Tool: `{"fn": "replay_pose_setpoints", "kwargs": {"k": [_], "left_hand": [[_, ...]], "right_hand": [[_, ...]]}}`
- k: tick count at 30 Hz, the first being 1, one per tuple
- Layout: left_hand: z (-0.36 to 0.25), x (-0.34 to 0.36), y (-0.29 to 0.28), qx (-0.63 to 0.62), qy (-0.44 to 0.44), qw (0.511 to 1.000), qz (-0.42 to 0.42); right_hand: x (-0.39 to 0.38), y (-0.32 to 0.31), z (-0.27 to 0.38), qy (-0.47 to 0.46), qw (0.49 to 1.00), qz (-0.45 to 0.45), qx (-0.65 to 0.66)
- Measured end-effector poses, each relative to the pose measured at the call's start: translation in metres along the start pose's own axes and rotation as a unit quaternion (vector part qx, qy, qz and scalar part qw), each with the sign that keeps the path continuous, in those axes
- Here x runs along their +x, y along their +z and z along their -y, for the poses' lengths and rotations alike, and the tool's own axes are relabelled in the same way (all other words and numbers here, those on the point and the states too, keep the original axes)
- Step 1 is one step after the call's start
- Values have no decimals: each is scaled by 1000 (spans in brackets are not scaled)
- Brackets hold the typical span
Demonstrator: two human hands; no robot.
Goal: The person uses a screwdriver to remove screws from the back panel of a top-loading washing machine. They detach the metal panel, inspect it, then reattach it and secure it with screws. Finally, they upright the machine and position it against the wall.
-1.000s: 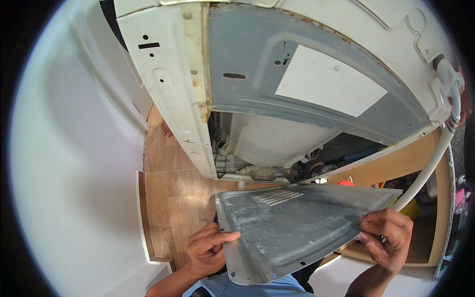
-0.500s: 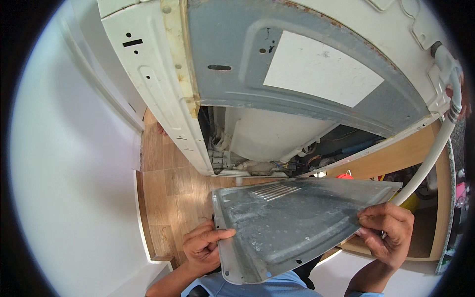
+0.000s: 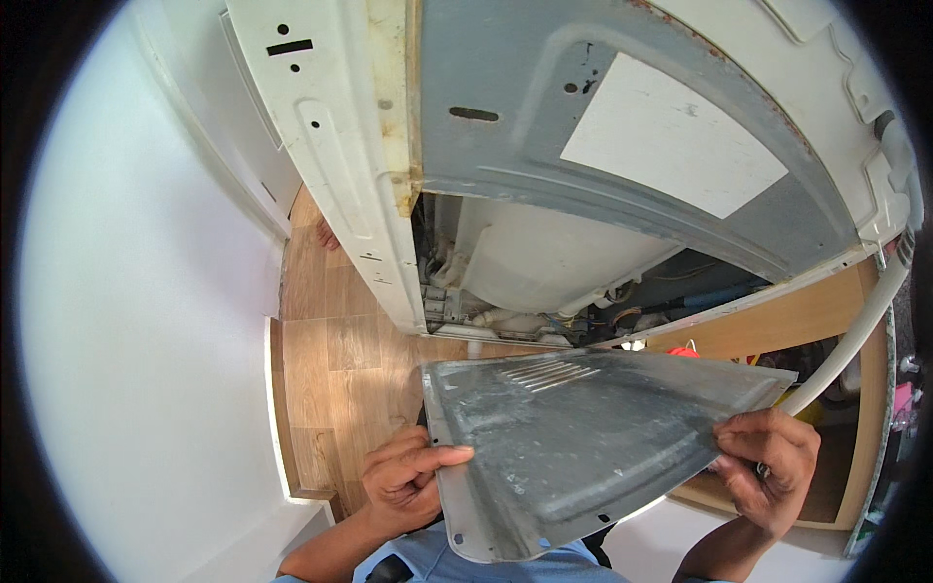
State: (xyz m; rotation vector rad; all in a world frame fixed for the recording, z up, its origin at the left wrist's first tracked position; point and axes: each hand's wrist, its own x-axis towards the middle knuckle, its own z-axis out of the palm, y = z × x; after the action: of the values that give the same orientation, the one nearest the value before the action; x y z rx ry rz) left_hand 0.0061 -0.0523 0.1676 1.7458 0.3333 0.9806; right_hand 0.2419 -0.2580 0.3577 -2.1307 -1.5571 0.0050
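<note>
Between my hands is a grey metal panel (image 3: 573, 437) with rounded corners, edge holes and a row of slots near its far side. My left hand (image 3: 406, 478) grips its left edge, thumb on top and fingers curled below. At the right edge, my right hand (image 3: 770, 466) pinches the rim between thumb and fingers. Just beyond the panel stands a white appliance (image 3: 340, 146) with a grey back plate (image 3: 505, 146). Under that plate an opening shows a pale rounded tub (image 3: 544, 257), hoses and wiring.
A white wall (image 3: 146, 340) rises on the left above a wood-look floor (image 3: 340, 364). Someone's bare foot (image 3: 327, 234) shows beside the appliance. At right, a grey-white hose (image 3: 855, 335) runs down by an open wooden cabinet (image 3: 870, 408) with assorted items inside.
The appliance and wall have shifted in view as my head moved, and more of the foot shows. Both hands keep their hold on the panel, which sits slightly further right in the picture.
</note>
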Motion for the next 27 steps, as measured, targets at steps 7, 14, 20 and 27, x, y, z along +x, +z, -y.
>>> {"fn": "replay_pose_setpoints", "kwargs": {"k": [7,14,20,27], "left_hand": [[-1,0,1,-7,-4,1000,-6],[-1,2,-1,-1,0,1000,4],[-2,1,-3,-1,-8,1000,10],[-1,2,1,-8,2,1000,-13]], "right_hand": [[1,1,1,0,1000,5,1],[-4,5,5,25,999,-39,-21],[-3,8,6,19,998,-46,-40],[-8,8,3,28,998,-45,-35]]}}
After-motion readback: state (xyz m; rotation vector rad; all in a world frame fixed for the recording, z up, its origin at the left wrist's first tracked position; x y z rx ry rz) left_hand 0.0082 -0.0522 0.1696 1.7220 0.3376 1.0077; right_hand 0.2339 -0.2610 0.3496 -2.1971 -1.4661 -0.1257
